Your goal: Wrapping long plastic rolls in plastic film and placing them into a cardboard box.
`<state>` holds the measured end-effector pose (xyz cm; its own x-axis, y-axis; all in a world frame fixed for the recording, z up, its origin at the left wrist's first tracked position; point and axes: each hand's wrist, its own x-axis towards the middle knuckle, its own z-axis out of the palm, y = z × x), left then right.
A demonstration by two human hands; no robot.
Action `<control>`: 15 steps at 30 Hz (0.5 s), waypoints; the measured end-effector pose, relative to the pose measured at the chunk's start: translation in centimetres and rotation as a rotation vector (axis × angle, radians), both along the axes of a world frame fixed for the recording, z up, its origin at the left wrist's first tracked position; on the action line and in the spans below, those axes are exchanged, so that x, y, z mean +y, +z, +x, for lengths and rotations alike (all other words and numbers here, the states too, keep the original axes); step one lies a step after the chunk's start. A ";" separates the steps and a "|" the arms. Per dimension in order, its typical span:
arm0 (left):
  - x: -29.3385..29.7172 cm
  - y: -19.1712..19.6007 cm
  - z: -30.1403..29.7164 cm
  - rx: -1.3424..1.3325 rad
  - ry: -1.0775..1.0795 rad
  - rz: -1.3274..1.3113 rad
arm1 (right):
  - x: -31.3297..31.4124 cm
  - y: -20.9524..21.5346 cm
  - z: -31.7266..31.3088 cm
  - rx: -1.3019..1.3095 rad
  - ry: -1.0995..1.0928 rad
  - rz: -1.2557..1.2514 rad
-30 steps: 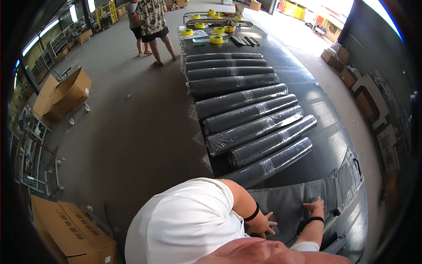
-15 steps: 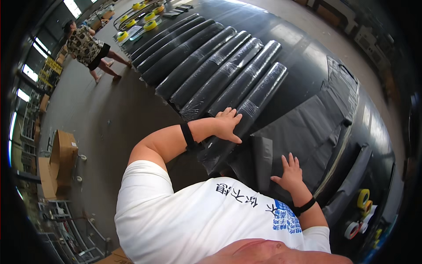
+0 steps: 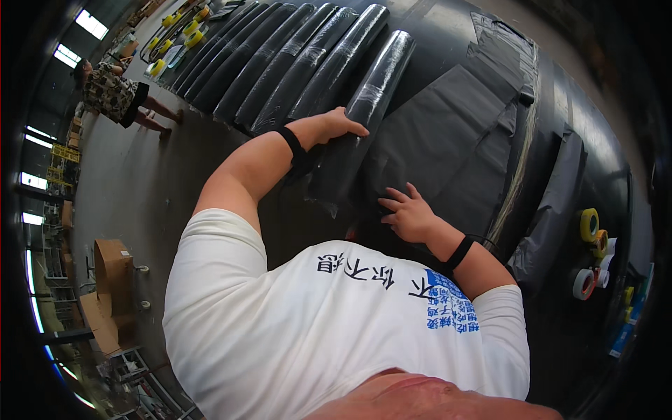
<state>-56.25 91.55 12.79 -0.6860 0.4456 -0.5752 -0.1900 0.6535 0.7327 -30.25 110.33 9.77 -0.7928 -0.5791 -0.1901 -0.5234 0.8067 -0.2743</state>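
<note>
Under left fingers (image 3: pixel 359 129) (grip unclear) lies a wrapped black roll (image 3: pixel 372 96); right fingers (image 3: pixel 397 195) splay.

Bright white rectangular windows (image 3: pixel 91 24) light a dim workshop from ten o'clock. Smooth grey floor (image 3: pixel 133 203) spreads at nine; an open brown cardboard box (image 3: pixel 115 280) sits between eight and nine. Grey metal-bar racks (image 3: pixel 143 378) stand near eight. A long, glossy dark-topped table (image 3: pixel 444 35) reaches toward one o'clock.
</note>
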 end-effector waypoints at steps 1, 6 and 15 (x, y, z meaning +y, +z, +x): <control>-0.5 0.2 -0.7 -0.112 0.013 0.118 | 0.0 0.9 0.0 -0.044 0.015 0.024; 0.9 7.9 3.0 -0.528 0.004 0.583 | 1.3 1.5 0.5 -0.038 0.002 0.054; 6.9 3.3 7.6 -0.438 -0.238 0.773 | 5.3 4.5 -2.4 -0.935 -0.823 -2.089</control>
<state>-48.67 98.46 16.08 -0.3180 0.9158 -0.2452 -0.4773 0.0688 0.8761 -32.68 115.68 14.31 -0.9406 -0.1467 -0.3061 0.2928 -0.8070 -0.5129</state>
